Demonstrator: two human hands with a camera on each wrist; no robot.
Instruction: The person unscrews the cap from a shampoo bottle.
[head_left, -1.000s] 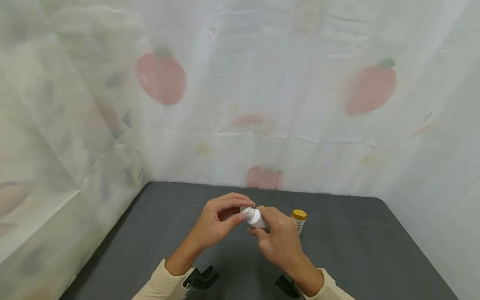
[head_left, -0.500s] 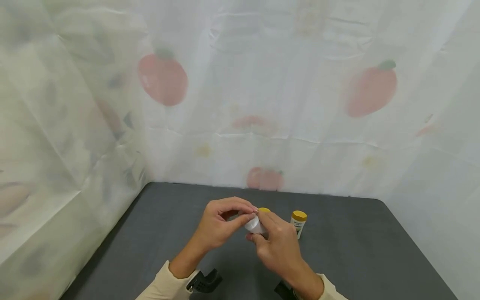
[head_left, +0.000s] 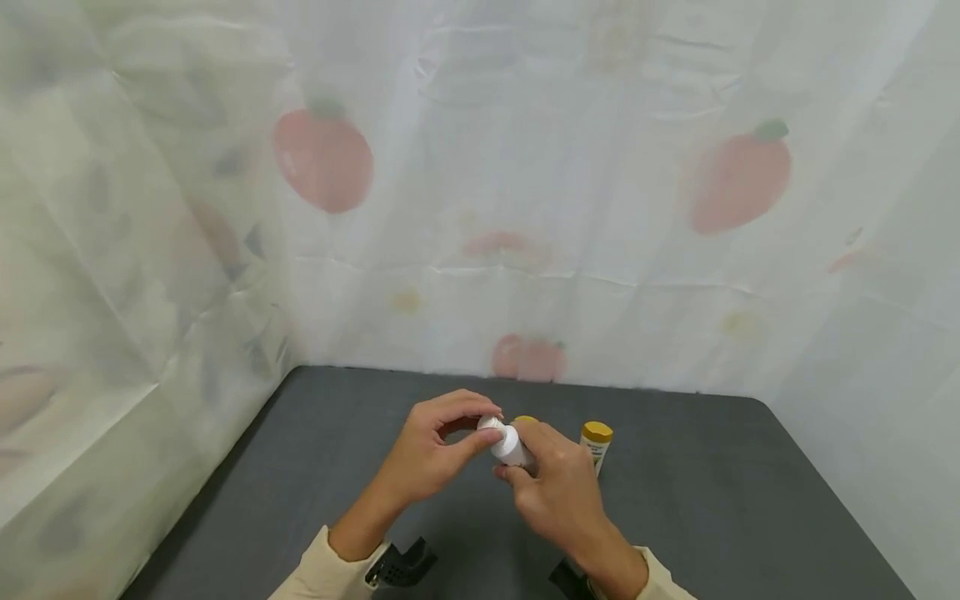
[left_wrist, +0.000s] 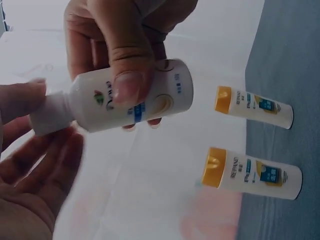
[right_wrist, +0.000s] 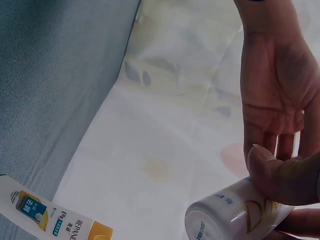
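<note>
A small white bottle [head_left: 513,450] with printed lettering is held tilted above the table, base toward the right. My right hand [head_left: 558,483] grips its body, the thumb across the label in the left wrist view. At the neck, the white cap [left_wrist: 51,114] is pinched between the thumb and fingers of my left hand [head_left: 429,446]. In the right wrist view the bottle's base [right_wrist: 205,225] shows, while the cap is hidden there. Two white bottles with yellow caps, a nearer one [left_wrist: 252,173] and another [left_wrist: 256,107], stand upright beyond my hands.
Everything stands on a dark grey table [head_left: 712,492]. A pale curtain with fruit prints [head_left: 615,208] hangs along its back and sides. In the head view, my right hand mostly covers one yellow-capped bottle, leaving its cap [head_left: 526,419] showing.
My left fingers closed over the cap, hiding it, then drew slightly back so it shows again. My right hand keeps hold of the bottle almost in place.
</note>
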